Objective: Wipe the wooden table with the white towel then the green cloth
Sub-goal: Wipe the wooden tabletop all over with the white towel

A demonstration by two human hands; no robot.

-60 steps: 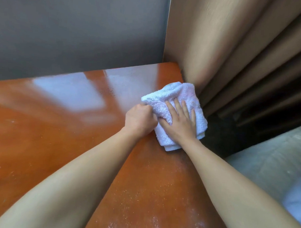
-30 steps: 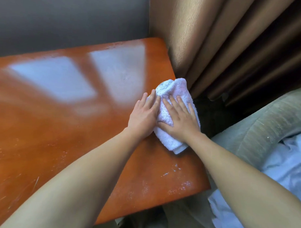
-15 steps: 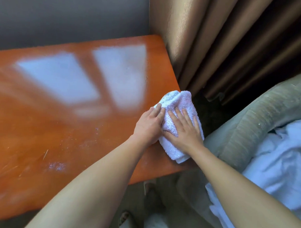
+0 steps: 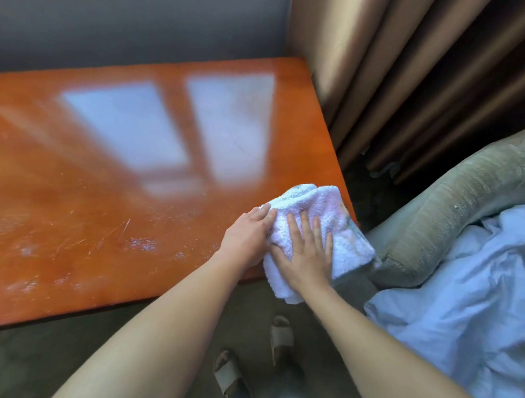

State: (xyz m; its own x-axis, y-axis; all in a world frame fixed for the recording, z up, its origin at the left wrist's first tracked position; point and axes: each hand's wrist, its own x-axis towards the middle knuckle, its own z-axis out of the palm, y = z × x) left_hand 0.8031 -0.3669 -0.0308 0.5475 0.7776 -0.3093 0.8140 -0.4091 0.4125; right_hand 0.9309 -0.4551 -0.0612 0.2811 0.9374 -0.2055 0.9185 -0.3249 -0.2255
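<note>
- Head view: the white towel [image 4: 322,230], bunched and folded, is seen at the near right corner of the wooden table [image 4: 121,194], with its lower edge hanging past the table's front edge.
- The right hand [image 4: 305,255] is laid flat on top of the towel, fingers spread wide and pointing away from the person; nothing is gripped, the palm is simply pressed down.
- The left hand [image 4: 248,237] is placed against the towel's left side, fingers extended and close together, fingertips touching the fabric; it is open as well, not closed around anything.
- Pale dusty smears and fine scratches are visible on the tabletop to the left of the hands, and two bright window reflections are seen farther back.
- A brown curtain [image 4: 408,84] hangs just beside the table's right edge.
- A grey-green armchair [image 4: 463,206] with a pale blue sheet [image 4: 459,310] on it stands to the right.
- Two sandalled feet [image 4: 281,338] are seen on the floor below.
</note>
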